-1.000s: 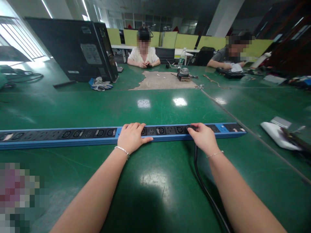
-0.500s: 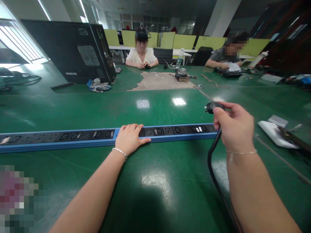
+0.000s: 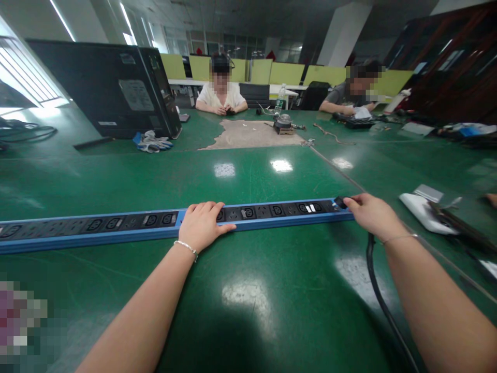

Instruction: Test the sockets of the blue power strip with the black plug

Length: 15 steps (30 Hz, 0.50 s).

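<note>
Head view: a long blue-and-black socket strip [image 3: 295,219] lies crosswise on the glossy green table [image 3: 128,181], well in from its far edge. The left hand [image 3: 200,223] rests over the strip, fingers laid across its top, thumb spread. The right hand [image 3: 368,211] pinches a black plug [image 3: 339,202] with a thick black cable [image 3: 382,298] at the strip's right end; whether it sits in a socket is unclear.

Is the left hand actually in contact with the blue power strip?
Touching. The head view shows the left hand laid across the blue power strip, its thumb along the near edge.
</note>
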Each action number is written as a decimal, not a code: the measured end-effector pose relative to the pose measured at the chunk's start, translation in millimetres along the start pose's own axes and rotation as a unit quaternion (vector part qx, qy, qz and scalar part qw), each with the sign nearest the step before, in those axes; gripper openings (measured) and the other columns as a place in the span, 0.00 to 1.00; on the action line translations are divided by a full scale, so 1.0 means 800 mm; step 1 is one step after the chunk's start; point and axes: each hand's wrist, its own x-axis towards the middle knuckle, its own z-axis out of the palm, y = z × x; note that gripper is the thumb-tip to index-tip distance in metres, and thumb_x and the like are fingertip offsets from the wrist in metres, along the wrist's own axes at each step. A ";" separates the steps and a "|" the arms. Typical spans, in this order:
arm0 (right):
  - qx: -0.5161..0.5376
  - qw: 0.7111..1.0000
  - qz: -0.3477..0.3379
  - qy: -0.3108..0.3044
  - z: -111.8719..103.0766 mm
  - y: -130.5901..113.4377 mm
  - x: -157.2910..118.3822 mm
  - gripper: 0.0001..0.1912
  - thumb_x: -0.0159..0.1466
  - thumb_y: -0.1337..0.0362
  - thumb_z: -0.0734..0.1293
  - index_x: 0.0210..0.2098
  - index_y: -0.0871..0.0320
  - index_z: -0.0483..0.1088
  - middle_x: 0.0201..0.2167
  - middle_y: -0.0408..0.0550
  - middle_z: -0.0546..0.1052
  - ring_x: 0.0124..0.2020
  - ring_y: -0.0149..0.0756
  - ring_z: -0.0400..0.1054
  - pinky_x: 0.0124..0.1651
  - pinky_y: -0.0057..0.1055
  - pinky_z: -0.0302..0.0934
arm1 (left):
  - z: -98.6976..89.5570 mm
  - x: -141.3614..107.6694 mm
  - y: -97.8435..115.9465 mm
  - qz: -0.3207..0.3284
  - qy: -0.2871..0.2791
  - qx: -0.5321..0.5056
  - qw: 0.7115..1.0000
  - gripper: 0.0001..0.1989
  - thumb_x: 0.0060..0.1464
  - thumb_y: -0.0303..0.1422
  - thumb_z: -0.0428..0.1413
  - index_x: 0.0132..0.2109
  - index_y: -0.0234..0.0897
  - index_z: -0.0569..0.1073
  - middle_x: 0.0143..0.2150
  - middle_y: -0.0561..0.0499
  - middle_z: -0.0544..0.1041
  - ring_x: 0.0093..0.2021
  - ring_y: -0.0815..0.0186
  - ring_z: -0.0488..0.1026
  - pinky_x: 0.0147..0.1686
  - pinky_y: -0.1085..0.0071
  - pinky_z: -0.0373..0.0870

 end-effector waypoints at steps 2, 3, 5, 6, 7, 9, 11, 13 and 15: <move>0.007 1.000 0.011 -0.018 0.005 -0.002 -0.001 0.23 0.64 0.54 0.53 0.43 0.65 0.70 0.40 0.65 0.75 0.39 0.46 0.69 0.37 0.34 0.56 | 0.000 0.000 0.000 0.001 -0.001 0.000 1.000 0.34 0.50 0.59 0.46 0.55 0.40 0.66 0.49 0.43 0.73 0.51 0.54 0.68 0.50 0.58 0.58; 0.005 1.000 0.018 -0.020 0.009 -0.003 -0.002 0.23 0.64 0.54 0.53 0.43 0.64 0.69 0.41 0.64 0.75 0.40 0.46 0.69 0.39 0.34 0.56 | 0.000 0.000 0.000 0.000 -0.002 0.000 1.000 0.34 0.50 0.59 0.46 0.55 0.40 0.66 0.49 0.43 0.73 0.51 0.54 0.68 0.50 0.58 0.58; 0.002 1.000 0.026 -0.002 0.016 -0.007 -0.002 0.22 0.63 0.53 0.54 0.43 0.63 0.69 0.41 0.62 0.75 0.40 0.46 0.69 0.40 0.35 0.57 | 0.000 0.000 0.001 -0.002 -0.002 0.000 1.000 0.34 0.50 0.58 0.46 0.55 0.40 0.66 0.49 0.43 0.73 0.51 0.54 0.68 0.50 0.58 0.58; -0.003 1.000 0.027 0.013 0.020 -0.009 -0.002 0.22 0.63 0.53 0.55 0.43 0.63 0.69 0.40 0.61 0.76 0.40 0.46 0.69 0.40 0.35 0.57 | 0.000 0.000 0.001 -0.003 -0.002 0.000 1.000 0.34 0.50 0.58 0.46 0.55 0.41 0.66 0.50 0.43 0.73 0.51 0.54 0.68 0.50 0.58 0.58; -0.011 0.999 0.024 0.030 0.024 -0.010 -0.001 0.22 0.62 0.53 0.56 0.43 0.62 0.70 0.40 0.60 0.76 0.40 0.46 0.69 0.40 0.35 0.58 | 0.000 0.000 0.001 -0.003 -0.002 0.001 1.000 0.33 0.50 0.58 0.46 0.55 0.41 0.66 0.50 0.43 0.73 0.51 0.54 0.68 0.50 0.58 0.58; -0.031 0.998 0.009 0.059 0.030 -0.012 0.001 0.21 0.62 0.53 0.57 0.42 0.62 0.71 0.39 0.59 0.76 0.39 0.45 0.69 0.40 0.35 0.59 | 0.001 0.000 0.000 -0.002 0.000 0.002 1.000 0.33 0.50 0.59 0.46 0.55 0.41 0.66 0.50 0.44 0.73 0.51 0.54 0.68 0.50 0.58 0.58; -0.046 0.996 -0.003 0.074 0.032 -0.013 0.003 0.21 0.61 0.53 0.57 0.41 0.63 0.72 0.39 0.59 0.75 0.39 0.45 0.69 0.40 0.36 0.60 | 0.001 0.000 0.000 0.001 0.002 0.004 1.000 0.33 0.50 0.59 0.46 0.55 0.41 0.66 0.50 0.44 0.73 0.51 0.54 0.68 0.50 0.59 0.58; -0.044 0.996 0.000 0.077 0.032 -0.014 0.004 0.21 0.61 0.54 0.57 0.41 0.63 0.72 0.39 0.59 0.75 0.40 0.45 0.70 0.41 0.36 0.60 | 0.001 0.001 0.000 0.002 0.002 0.005 1.000 0.33 0.50 0.59 0.45 0.55 0.41 0.66 0.50 0.44 0.73 0.51 0.54 0.68 0.50 0.59 0.58; -0.032 0.997 0.013 0.071 0.031 -0.017 0.004 0.21 0.61 0.54 0.58 0.41 0.63 0.72 0.38 0.60 0.76 0.40 0.46 0.70 0.41 0.37 0.61 | 0.000 0.001 0.000 0.001 -0.001 0.002 1.000 0.34 0.50 0.59 0.45 0.55 0.41 0.66 0.50 0.43 0.73 0.51 0.54 0.68 0.50 0.58 0.59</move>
